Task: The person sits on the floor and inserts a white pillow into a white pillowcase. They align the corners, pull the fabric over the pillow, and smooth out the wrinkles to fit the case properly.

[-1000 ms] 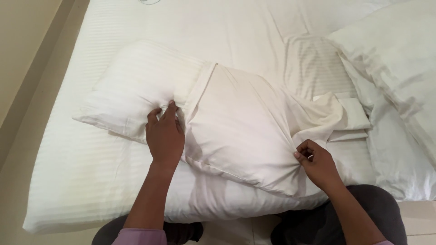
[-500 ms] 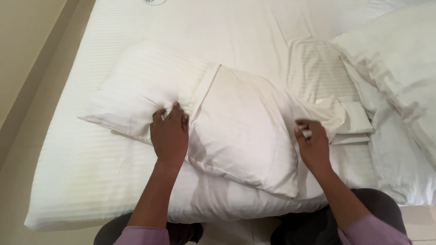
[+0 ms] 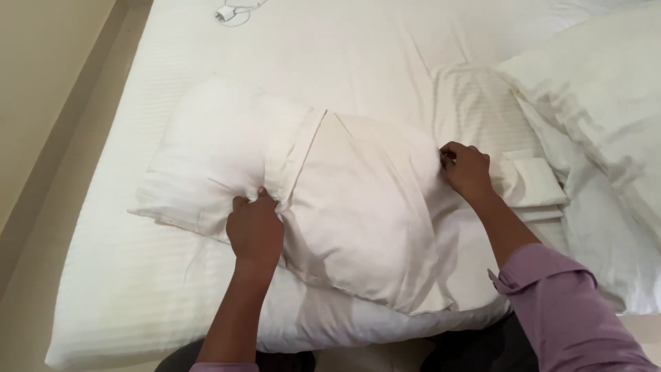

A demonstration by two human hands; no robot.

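Note:
A white pillow (image 3: 365,207) lies across the bed, its left half inside a white striped pillowcase (image 3: 213,158). My left hand (image 3: 256,231) pinches the open edge of the pillowcase at the pillow's near side. My right hand (image 3: 466,170) grips the pillow's bare right end, fingers closed into the fabric. The bare half of the pillow shows faint yellowish stains.
The bed (image 3: 124,296) is covered with a white striped sheet. Another pillow (image 3: 599,89) lies at the right, with folded white linen (image 3: 537,186) beside it. A white charger with its cable (image 3: 227,12) rests at the far edge. Beige floor (image 3: 48,103) runs along the left.
My right hand has moved up from the pillow's near right corner to its right end. The left hand stays on the pillowcase edge. The view has shifted closer.

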